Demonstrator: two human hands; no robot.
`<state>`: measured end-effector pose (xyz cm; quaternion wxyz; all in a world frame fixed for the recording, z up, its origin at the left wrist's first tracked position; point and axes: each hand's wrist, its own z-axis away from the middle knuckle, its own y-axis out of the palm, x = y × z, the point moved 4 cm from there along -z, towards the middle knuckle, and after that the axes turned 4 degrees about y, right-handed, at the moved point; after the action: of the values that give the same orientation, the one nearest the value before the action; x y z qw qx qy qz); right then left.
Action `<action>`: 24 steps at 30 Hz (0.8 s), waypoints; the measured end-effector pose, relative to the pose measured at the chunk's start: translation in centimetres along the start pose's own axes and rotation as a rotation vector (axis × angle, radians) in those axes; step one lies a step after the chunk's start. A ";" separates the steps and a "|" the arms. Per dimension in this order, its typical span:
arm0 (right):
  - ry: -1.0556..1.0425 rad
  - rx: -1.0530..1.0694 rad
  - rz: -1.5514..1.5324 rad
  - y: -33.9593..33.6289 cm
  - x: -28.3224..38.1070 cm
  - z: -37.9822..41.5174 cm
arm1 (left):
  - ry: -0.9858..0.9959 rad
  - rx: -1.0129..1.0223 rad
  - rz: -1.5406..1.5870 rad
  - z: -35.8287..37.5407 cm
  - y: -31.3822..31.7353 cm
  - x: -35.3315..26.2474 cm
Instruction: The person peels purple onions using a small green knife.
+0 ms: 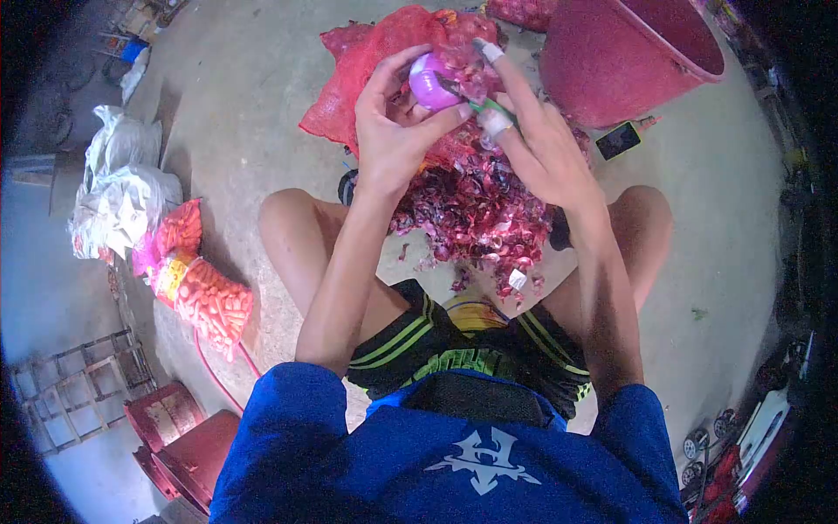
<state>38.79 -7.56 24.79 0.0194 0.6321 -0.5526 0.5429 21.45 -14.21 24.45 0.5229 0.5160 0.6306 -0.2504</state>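
In the upper middle of the head view, my left hand is wrapped round a shiny purple onion. My right hand is closed on a small knife with a green handle, its dark blade against the onion's side. White tape covers parts of two right fingers. Loose reddish skin shows between the hands, partly blurred. Below them, a heap of red onion skins lies on the floor between my legs. Behind my hands is a red mesh sack, its contents mostly hidden.
A large red tub stands beyond my right hand, with a phone-like dark device on the floor near it. To the left are white plastic bags and a clear bag of orange-red pieces. Red containers stand at lower left.
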 end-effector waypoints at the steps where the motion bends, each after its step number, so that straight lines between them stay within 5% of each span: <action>1: -0.022 -0.016 0.046 0.0 0.1 0.0 | -0.006 -0.003 -0.013 0.0 0.0 0.0; 6: -0.012 0.004 0.061 0.5 -0.1 -0.5 | 0.002 0.016 -0.096 -0.1 -0.6 0.0; 8: 0.229 -0.044 0.069 1.5 -3.4 -0.7 | -0.013 0.012 -0.132 0.3 -0.9 0.3; 13: 0.222 -0.144 0.208 -0.6 -3.8 -0.7 | -0.003 0.021 0.003 -0.2 -1.1 0.8; 16: 0.328 -0.098 -0.119 -1.1 -3.4 -0.4 | -0.032 0.012 0.012 -0.1 -1.1 0.5; 18: 0.357 0.017 -0.601 -0.8 -3.5 -0.2 | -0.035 0.023 0.031 -0.1 -0.9 0.6; 22: 0.321 0.060 -0.681 0.1 -2.0 0.1 | -0.065 -0.035 0.163 -0.2 -0.8 0.9; 24: 0.168 0.024 -0.359 0.5 -1.0 0.3 | -0.074 -0.068 0.177 -0.2 -1.0 0.9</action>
<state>38.85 -7.21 23.66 0.1543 0.6733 -0.4208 0.5880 20.57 -14.05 23.45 0.5832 0.5418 0.5710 -0.2006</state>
